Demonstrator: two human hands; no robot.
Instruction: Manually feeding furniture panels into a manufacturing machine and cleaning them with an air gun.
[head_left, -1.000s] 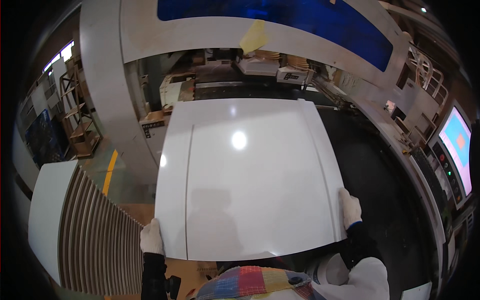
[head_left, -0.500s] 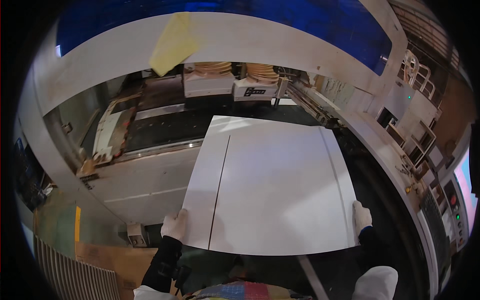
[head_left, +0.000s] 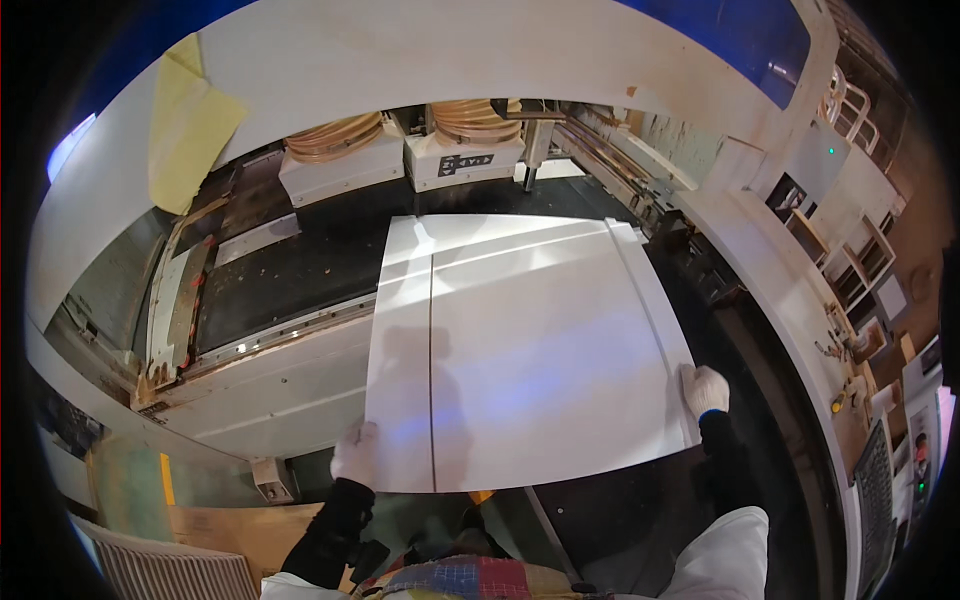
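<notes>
A large white panel (head_left: 540,350) with a dark groove along its left side and a stepped strip along its right reaches from in front of me onto the machine's black bed. My left hand (head_left: 354,455), in a pale work glove, is closed on the panel's left edge close to the near corner. Its fingertips are partly hidden by the board. On the right edge, also low down, my right hand (head_left: 706,391) grips the panel in the same kind of glove, thumb on top.
A white machine with a blue window spans overhead, a yellow cloth (head_left: 195,125) hanging on it. Beneath are two white heads with ribbed hoses (head_left: 472,125). A rail (head_left: 640,180) runs along the right. At far right sit a keyboard (head_left: 875,505) and control buttons (head_left: 920,470). Cardboard (head_left: 235,530) lies lower left.
The panel has turned a little and moved farther in under the machine, both hands still on its edges. My view has shifted, so the cloth and heads appear farther left.
</notes>
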